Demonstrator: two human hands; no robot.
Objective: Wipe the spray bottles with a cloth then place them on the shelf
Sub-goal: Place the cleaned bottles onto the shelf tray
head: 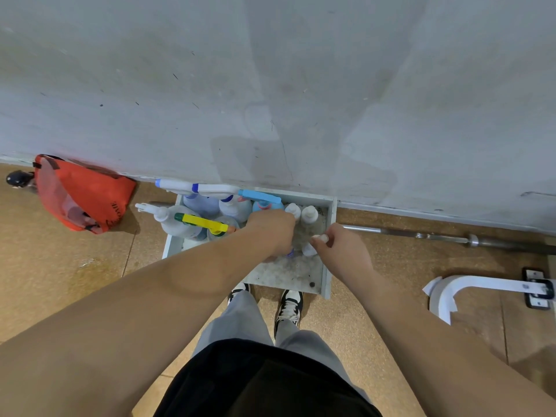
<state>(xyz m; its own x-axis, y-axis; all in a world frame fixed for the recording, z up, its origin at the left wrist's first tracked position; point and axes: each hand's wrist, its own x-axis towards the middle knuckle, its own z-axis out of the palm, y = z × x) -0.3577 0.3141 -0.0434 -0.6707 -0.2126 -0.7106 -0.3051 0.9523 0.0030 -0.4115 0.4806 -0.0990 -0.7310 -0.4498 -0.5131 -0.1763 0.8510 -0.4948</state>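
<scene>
A shallow white tray stands on the floor against the wall and holds several spray bottles. Among them are a yellow-trigger bottle, a light-blue-trigger bottle and a white and blue one. Two small white bottles stand at the back right. My left hand reaches down into the tray, fingers curled over a bottle with a purple cap that is mostly hidden. My right hand pinches the top of a small white bottle. No cloth is visible.
A red bag lies on the brown floor at the left by the grey wall. A metal bar runs along the floor at the right, with a white curved bracket in front of it. My feet stand just before the tray.
</scene>
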